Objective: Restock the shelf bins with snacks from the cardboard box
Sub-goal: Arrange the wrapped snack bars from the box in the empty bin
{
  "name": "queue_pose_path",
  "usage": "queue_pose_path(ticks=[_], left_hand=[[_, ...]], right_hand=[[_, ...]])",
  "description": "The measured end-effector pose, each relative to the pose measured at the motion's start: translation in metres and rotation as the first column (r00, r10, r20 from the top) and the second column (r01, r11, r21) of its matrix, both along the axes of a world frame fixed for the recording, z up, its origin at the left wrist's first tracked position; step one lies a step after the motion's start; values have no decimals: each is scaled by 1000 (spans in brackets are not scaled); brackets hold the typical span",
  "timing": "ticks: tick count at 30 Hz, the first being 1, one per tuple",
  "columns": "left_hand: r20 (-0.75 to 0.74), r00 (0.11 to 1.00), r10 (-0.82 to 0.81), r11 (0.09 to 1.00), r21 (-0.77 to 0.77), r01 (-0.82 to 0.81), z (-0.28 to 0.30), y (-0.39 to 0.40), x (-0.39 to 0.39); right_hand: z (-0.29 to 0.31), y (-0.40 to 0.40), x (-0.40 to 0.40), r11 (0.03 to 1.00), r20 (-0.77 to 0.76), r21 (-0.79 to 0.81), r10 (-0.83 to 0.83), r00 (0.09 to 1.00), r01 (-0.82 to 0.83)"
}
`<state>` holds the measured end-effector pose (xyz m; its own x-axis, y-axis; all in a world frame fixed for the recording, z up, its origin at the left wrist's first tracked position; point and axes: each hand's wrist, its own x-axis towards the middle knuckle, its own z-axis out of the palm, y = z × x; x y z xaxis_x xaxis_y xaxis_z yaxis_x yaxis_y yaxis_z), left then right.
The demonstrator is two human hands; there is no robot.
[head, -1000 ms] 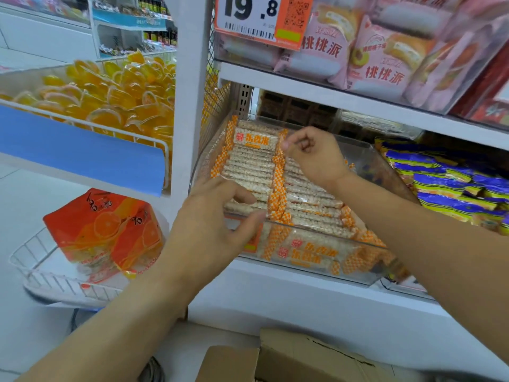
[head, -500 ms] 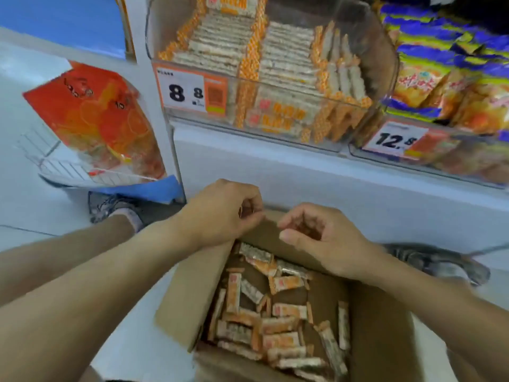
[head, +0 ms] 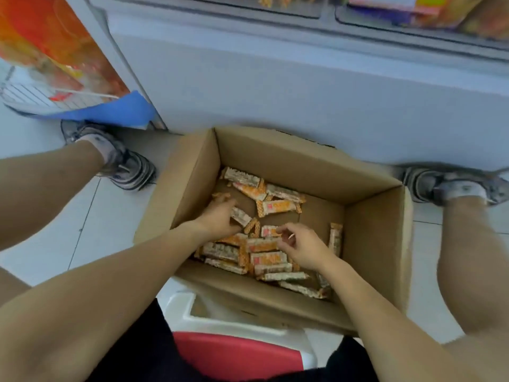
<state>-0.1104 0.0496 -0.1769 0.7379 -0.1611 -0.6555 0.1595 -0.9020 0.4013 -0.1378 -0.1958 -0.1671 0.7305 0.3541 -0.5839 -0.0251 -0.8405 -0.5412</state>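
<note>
Both hands down inside the cardboard box [head: 377, 244], which sits open on the white tile floor [head: 82, 216] in the centre of the frame, just below the white shelf base [head: 275, 78].

Left hand [head: 220, 216]: at the left-centre of the box, fingers curled around a snack bar [head: 241, 216], with more orange wrapper showing at the fingertips.

Right hand [head: 303, 248]: lower centre of the box, fingers bent, fingertips touching a bar [head: 268, 231] on top of the pile. Whether it has actually pinched it, cannot tell.

Loose snack bars [head: 275, 260], orange-and-white wrappers, are scattered over the box bottom: one cluster toward the far wall, a denser heap by the near wall, one bar [head: 335, 238] leaning against the right wall.

Bottom edges of the shelf bins [head: 413, 12] are just visible along the top of the frame, blurred.

Upper left: orange bag [head: 49, 45] in a wire basket [head: 27, 95] with a blue panel [head: 115, 111] under it.

A shoe [head: 126, 166] on each side of the box. Red-and-white stool [head: 234, 351] at bottom centre.
</note>
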Motion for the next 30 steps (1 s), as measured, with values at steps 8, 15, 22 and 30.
queue_pose_path(ticks=[8,15,22,30], left_hand=[[-36,994,-103,991,82,106,-31,-7,-23],[-97,972,-213,975,40,217,-41,-16,-41],[-108,964,-244,969,9,246,-42,-21,-40],[-321,930,-180,974,-188,124,-42,-46,-53]], right_hand=[[-57,0,-6,994,-209,-110,1,978,-24],[-66,0,-9,992,-178,-128,-23,984,0],[-35,-21,18,988,-371,-153,-70,926,13],[-27,-41,12,957,-631,-282,-138,763,-60]])
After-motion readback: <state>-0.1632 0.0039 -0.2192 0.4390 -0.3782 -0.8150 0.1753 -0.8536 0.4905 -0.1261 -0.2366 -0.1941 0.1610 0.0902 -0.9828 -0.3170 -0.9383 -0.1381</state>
